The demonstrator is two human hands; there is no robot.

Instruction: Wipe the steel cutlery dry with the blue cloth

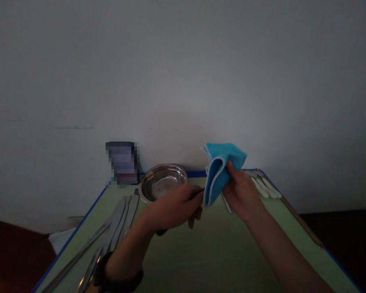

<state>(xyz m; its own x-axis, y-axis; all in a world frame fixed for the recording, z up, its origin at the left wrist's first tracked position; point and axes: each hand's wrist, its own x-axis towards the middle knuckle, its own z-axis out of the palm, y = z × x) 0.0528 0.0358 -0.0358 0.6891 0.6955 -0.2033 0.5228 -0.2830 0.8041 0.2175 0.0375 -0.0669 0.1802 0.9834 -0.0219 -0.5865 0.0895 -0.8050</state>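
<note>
My left hand (pixel 186 205) is closed in front of the steel bowl, its fingertips close to the near edge of a folded blue cloth. A thin dark piece shows between its fingers and the cloth, but its kind is hidden. The blue cloth (pixel 228 152), edged in white, is held up by my right hand (pixel 240 191), thumb on one face and fingers behind. Just below the cloth a narrow silver strip (pixel 227 203) shows; what it belongs to is hidden. A dark rounded end (pixel 161 232) peeks out beneath my left wrist.
A shiny steel bowl (pixel 163 187) stands at the table's back edge, beside a blurred phone-like screen (pixel 123 162) against the wall. Several metal knives and other utensils (pixel 118 219) lie at the left. White-handled cutlery (pixel 264 187) lies at the back right. The green table (pixel 207 260) has blue edging.
</note>
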